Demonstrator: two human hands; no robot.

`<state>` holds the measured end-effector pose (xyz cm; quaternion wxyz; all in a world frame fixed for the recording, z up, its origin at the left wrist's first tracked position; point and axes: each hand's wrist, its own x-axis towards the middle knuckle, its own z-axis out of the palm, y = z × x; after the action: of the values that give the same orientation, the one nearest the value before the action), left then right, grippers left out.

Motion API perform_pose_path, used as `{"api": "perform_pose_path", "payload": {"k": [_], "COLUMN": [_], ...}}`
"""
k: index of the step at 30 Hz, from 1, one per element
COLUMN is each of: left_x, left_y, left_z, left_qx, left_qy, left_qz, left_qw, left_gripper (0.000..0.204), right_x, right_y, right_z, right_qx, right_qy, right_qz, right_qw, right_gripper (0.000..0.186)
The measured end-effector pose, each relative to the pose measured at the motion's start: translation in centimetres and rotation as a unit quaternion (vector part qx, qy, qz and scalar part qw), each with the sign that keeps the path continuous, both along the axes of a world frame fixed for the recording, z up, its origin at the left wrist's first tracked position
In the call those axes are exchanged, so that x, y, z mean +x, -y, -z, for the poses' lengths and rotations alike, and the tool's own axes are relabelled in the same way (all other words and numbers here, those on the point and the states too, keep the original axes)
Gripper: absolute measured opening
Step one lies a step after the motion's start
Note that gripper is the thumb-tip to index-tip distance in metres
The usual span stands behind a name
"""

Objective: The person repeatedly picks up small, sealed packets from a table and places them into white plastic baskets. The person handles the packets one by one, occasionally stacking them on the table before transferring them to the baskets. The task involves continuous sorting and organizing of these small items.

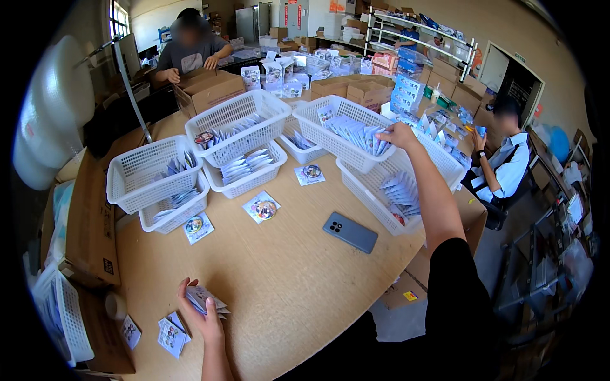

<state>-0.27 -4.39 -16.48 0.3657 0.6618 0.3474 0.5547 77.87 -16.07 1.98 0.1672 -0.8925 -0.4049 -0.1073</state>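
My left hand [206, 320], low over the near left of the table, is closed around a small stack of flat printed packets [207, 301]. My right hand [400, 136] reaches into the upper right white plastic basket [343, 145]. Its fingers pinch at the end of a row of upright white packets [356, 132]; which packet they grip is partly hidden. Below that basket stands a larger white basket [375, 202] with another row of packets [400, 192]. Loose packets [171, 335] lie left of my left hand.
More white baskets [238, 127] of packets stand stacked at the table's far left. Single packets with round badges [262, 207] lie before them. A dark phone [350, 232] rests mid-table. One co-worker [194, 51] handles a carton [210, 89]; another [508, 159] sits at right.
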Motion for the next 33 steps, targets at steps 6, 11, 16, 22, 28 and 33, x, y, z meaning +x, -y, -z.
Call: {"api": "perform_pose_path", "payload": {"k": [6,11,16,22,28,33], "left_x": [-1.5,-0.3,-0.2,-0.5,-1.5,-1.2], "left_y": [0.0,-1.3,-0.3,-0.1,-1.0,-1.0], "left_z": [0.0,0.1,-0.7,-1.1,-0.6,-1.0], "left_qx": [-0.017,0.050,0.037,0.044,0.052,0.019], "left_qy": [-0.027,-0.093,-0.187,-0.206,-0.239,-0.234], "left_qz": [-0.023,0.010,0.028,0.028,0.139,0.172], "left_qw": [0.999,0.994,0.981,0.977,0.960,0.957], "left_gripper": [0.075,0.076,0.071,0.081,0.088,0.107], "right_x": [-0.4,5.1,-0.5,-17.8,-42.2,-53.9], "right_y": [-3.8,-0.7,-2.6,-2.3,-1.6,-5.3], "right_z": [1.1,3.0,5.0,1.4,6.9,12.7], "right_qx": [-0.021,0.156,0.377,0.468,0.296,0.104], "right_qy": [-0.033,0.127,-0.062,0.171,-0.122,-0.336], "right_qz": [-0.056,0.036,0.067,-0.027,-0.365,-0.543], "right_qw": [0.998,0.979,0.922,0.867,0.874,0.762], "right_gripper": [0.084,0.084,0.068,0.024,0.037,0.079]}}
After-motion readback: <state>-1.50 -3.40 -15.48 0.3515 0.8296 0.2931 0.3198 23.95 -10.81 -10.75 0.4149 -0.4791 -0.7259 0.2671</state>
